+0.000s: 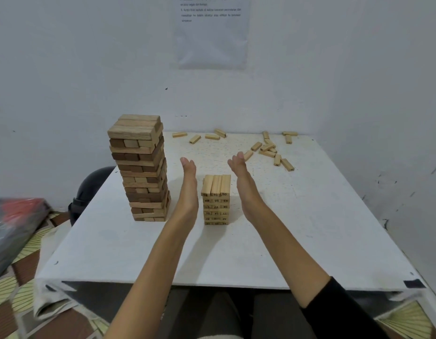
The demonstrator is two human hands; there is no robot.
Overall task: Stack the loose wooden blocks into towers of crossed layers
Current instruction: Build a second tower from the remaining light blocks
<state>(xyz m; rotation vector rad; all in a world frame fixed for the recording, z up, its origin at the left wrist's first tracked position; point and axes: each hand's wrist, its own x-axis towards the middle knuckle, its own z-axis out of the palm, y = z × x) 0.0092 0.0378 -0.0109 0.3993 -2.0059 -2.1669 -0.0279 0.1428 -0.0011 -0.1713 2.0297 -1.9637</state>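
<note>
A short tower of pale numbered blocks (216, 200) stands in the middle of the white table (310, 216), its layers crossed. My left hand (188, 187) is held flat and upright just left of it, fingers straight, holding nothing. My right hand (245, 184) is flat on the tower's right side, a small gap away. A taller tower of mixed light and dark blocks (143, 167) stands at the left. Several loose pale blocks (270, 150) lie scattered at the far right, and more loose blocks (202, 137) lie along the far edge.
The table sits against a white wall with a printed sheet (212, 30) taped on it. A dark round object (94, 187) is beside the table's left edge. A dark bag (13, 226) lies on the patterned floor at left.
</note>
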